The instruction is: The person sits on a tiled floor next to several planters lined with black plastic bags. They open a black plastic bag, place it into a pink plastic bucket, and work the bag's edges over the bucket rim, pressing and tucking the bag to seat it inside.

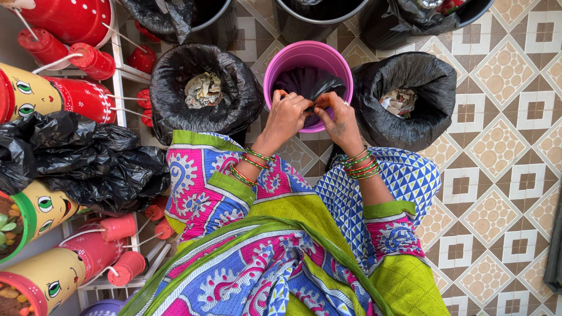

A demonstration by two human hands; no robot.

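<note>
Black liner bag [304, 82] is sitting inside the purple bucket [307, 58] on the patterned tile floor [503, 146], directly in front of my knees, and I am working at its near edge. My left hand [287, 117] and right hand [338, 120] are meeting over the bucket's rim, both with fingers pinching together on the thin black plastic, so each grip is clamped on the liner rather than hanging loose. I am judging that I am fitting the liner, pulling its mouth open and up toward the rim, since most of the film is slumping down inside the bucket. The move to follow seems to call for spreading the two pinches apart along the rim and folding the plastic over the edge, gently, because the film looks thin enough to tear or slip back in.

To my left a bucket wrapped in a black bag [205, 93] is holding crumpled paper scraps, and to my right another bagged bucket [410, 99] is holding paler scraps; both are standing just beside the purple one. More dark bins are lining the top of the view. On my far left a white rack [120, 88] is carrying red painted pots and face-painted planters, with loose black bags [76, 164] heaped on it. Green and red bangles are sitting on both my wrists
</note>
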